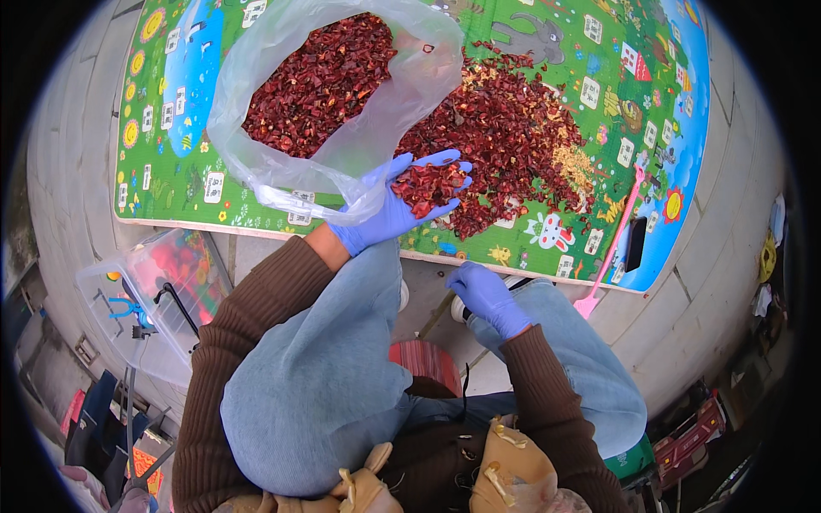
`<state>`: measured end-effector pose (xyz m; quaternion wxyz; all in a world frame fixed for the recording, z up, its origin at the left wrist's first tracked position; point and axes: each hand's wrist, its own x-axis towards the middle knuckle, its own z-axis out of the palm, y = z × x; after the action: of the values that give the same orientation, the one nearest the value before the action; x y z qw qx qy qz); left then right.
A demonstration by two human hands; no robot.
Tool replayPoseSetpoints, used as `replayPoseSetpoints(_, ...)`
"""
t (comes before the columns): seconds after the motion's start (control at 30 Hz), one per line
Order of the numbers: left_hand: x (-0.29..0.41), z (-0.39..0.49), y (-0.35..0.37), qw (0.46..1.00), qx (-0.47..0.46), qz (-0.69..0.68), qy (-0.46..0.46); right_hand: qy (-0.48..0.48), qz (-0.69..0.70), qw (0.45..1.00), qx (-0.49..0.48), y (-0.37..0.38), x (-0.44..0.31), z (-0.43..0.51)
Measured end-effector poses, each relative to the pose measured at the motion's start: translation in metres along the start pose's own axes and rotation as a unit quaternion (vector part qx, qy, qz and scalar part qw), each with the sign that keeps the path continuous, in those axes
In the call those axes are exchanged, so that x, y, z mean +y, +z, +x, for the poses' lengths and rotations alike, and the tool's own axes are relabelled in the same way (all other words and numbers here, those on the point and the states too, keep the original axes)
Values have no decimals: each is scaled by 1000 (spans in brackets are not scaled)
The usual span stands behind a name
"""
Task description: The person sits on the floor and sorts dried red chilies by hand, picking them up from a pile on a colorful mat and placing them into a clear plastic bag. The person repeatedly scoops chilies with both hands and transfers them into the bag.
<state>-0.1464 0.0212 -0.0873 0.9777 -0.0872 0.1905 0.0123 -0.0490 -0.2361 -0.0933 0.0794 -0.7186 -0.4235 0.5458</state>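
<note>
My left hand (391, 208), in a blue-violet disposable glove, is palm up with a small heap of cut dried red chilli pieces (428, 187) resting on it. The rim of a translucent plastic bag (378, 138) lies against its wrist and thumb side. Inside that bag is a mass of dried chilli pieces (327, 83). A loose chilli pile (500, 128) spreads on the mat to the right, with pale yellow seeds (573, 168) along its right side. My gloved right hand (484, 298) is above my right knee, fingers curled; I see nothing in it.
A printed foam play mat (244, 215) lies on grey paving (731, 211). On its right edge are a pink plastic back scratcher (617, 247) and a black phone (635, 243). A clear plastic storage box (170, 288) with colourful contents stands left. Beneath me is a red striped stool (426, 360).
</note>
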Motion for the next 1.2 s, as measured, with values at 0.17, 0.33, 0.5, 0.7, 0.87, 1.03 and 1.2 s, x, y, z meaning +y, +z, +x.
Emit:
replayPoseSetpoints(0.17, -5, -3, 15, 1000, 10, 15, -25, 36, -162, 981, -98, 45, 6, -4)
replayPoseSetpoints(0.33, -17, -28, 67, 988, -1, 110, -108, 80, -155, 983, -58, 20, 3, 5)
replayPoseSetpoints(0.5, 0, -66, 132, 990, -73, 116, -33, 85, -111, 989, 36, 16, -1, 6)
replayPoseSetpoints(0.7, 16, -69, 151, 991, -40, 89, 88, 51, -1, 994, 102, -6, -18, 10)
replayPoseSetpoints(0.87, 11, -56, 136, 994, -35, 63, 82, 28, 51, 983, 174, -35, -31, 4)
replayPoseSetpoints(1.03, 9, -61, 145, 992, -14, 66, 103, 5, 80, 978, 193, -47, -43, -1)
replayPoseSetpoints(1.2, 48, -86, 163, 963, 13, 87, 254, -5, 73, 978, 197, -44, -45, -3)
